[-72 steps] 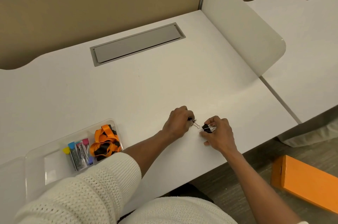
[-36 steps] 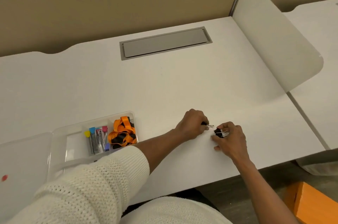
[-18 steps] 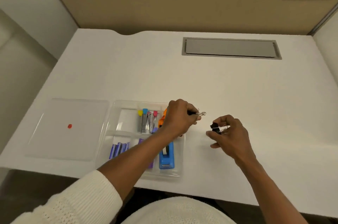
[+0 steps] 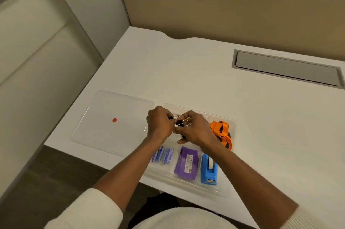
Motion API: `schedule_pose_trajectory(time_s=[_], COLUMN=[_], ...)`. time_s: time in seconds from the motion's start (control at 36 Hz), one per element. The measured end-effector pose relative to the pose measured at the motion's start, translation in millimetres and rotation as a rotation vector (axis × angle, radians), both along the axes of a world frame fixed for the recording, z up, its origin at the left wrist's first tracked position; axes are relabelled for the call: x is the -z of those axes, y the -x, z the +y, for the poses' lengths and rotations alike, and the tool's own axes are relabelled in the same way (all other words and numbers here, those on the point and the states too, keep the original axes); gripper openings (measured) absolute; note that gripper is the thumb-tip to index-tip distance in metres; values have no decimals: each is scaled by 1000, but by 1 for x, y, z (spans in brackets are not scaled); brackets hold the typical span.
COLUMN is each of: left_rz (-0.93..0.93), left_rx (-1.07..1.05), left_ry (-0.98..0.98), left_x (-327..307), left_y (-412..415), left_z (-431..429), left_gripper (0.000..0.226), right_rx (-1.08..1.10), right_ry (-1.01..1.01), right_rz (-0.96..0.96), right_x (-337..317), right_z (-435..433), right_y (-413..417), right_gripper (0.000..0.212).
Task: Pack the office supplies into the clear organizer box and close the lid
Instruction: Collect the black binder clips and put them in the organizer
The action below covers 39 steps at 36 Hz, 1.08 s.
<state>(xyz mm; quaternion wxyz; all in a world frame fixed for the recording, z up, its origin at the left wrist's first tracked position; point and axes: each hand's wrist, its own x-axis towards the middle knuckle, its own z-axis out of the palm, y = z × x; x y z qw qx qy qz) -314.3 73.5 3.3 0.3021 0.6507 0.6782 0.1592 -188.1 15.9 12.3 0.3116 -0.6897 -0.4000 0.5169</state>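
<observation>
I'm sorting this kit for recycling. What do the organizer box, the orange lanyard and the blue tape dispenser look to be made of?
Organizer box: clear, glossy rigid plastic by its look; the desk shows through its walls.
Orange lanyard: likely woven fabric strap, matte; it lies in soft folded loops.
Blue tape dispenser: probably moulded plastic, smooth, evenly coloured with a slight sheen.

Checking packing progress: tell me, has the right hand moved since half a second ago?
Yes. The right hand has gone left, from bare desk beside the organizer box to over its back compartments, beside the left hand.
</observation>
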Motion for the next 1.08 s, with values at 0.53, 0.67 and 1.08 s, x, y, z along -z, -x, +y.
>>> schedule_pose_trajectory(time_s=[0.53,0.67,1.08], left_rz=[179,193,13], left_rx=[297,323,-65], left_ry=[-8,-73,-33], left_x=[18,9,3], left_y=[24,31,153], left_z=[15,15,71], left_gripper=[43,29,24], right_rx=[88,82,-85], right_ry=[31,-21,-162], right_rz=[-300,-404,-241], right_x=[19,19,-1], right_z=[25,24,51], right_y=[32,33,84], right_gripper=[37,27,9])
